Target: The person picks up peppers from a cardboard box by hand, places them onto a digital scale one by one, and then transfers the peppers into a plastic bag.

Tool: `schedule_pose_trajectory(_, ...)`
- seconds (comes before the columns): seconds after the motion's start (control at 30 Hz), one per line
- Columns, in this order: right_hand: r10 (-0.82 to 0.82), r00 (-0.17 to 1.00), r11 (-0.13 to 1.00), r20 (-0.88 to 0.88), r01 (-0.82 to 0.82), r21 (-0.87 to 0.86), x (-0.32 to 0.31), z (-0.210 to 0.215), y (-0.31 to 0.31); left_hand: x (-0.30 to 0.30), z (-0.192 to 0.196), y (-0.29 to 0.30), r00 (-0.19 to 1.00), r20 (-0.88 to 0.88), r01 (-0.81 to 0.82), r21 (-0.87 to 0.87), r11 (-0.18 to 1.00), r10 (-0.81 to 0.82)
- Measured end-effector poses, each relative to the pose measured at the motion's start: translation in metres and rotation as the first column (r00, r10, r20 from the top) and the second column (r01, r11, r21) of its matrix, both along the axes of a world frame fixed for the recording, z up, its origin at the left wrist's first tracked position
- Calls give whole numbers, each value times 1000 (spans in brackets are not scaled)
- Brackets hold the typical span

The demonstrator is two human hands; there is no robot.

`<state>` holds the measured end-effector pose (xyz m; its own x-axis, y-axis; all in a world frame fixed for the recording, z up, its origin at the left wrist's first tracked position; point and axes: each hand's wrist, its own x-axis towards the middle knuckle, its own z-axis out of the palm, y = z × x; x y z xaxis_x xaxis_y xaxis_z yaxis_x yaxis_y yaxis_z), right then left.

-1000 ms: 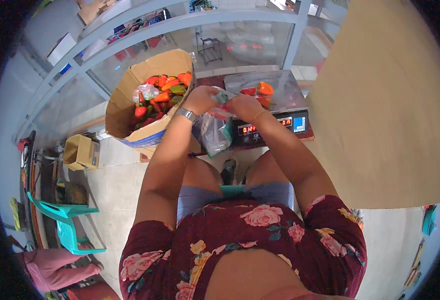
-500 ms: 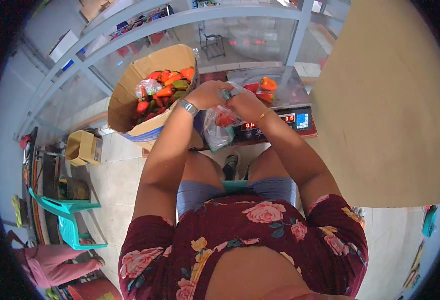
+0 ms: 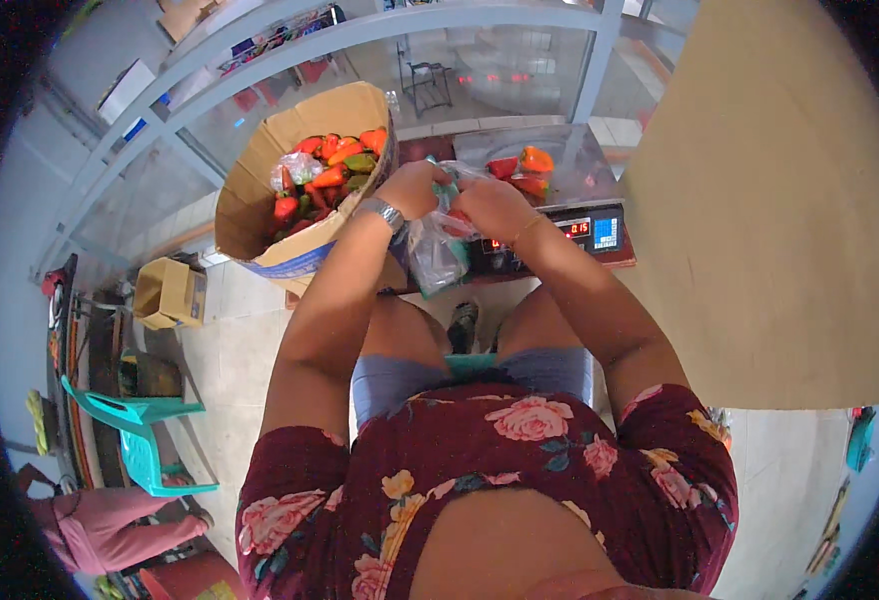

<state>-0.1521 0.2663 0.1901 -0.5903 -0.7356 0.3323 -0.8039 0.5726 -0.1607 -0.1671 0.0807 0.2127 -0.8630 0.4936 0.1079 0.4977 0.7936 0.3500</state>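
Both my hands meet in front of me at the top of a clear plastic bag (image 3: 434,254). My left hand (image 3: 417,191), with a metal watch on its wrist, is closed on the bag's upper part. My right hand (image 3: 496,207) pinches the plastic beside it. Something red shows through the bag just below my right fingers. Beyond the hands, a few red and orange peppers (image 3: 534,160) lie on the flat metal pan of a digital scale (image 3: 585,185). My right forearm covers part of the scale's lit display.
Left of my hands stands a tall open cardboard box (image 3: 245,205) holding many red, orange and green peppers and a crumpled clear bag (image 3: 297,170). A large tan board (image 3: 770,230) rises on the right. Farther left are a small carton (image 3: 168,292), a teal chair (image 3: 140,440) and a person in pink trousers (image 3: 120,525).
The red contents of the bag are now higher, close to my right fingers, and its lower part looks flatter. My hands stay together and have shifted only slightly.
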Motion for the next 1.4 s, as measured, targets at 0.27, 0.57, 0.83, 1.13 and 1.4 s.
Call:
schedule_pose_trajectory(0.27,-18,999,1000,40,17,13,-7,-21,1,3,19,7,954,298,-22,173,985,-32)
schedule_pose_trajectory(0.57,-184,971,983,155,185,9,-8,-47,2,-5,3,8,833,533,-63,359,931,-150)
schedule_pose_trajectory(0.83,-238,912,566,335,411,-715,-39,-58,50,-9,-3,-3,807,588,-183,324,928,-46)
schedule_pose_trajectory(1.13,-690,696,634,200,714,-297,-68,-144,110,-8,1,-6,894,446,-168,269,948,32)
schedule_pose_trajectory(1.4,-509,714,547,481,700,-460,-60,-141,112,-35,-35,-23,990,137,-49,186,981,23)
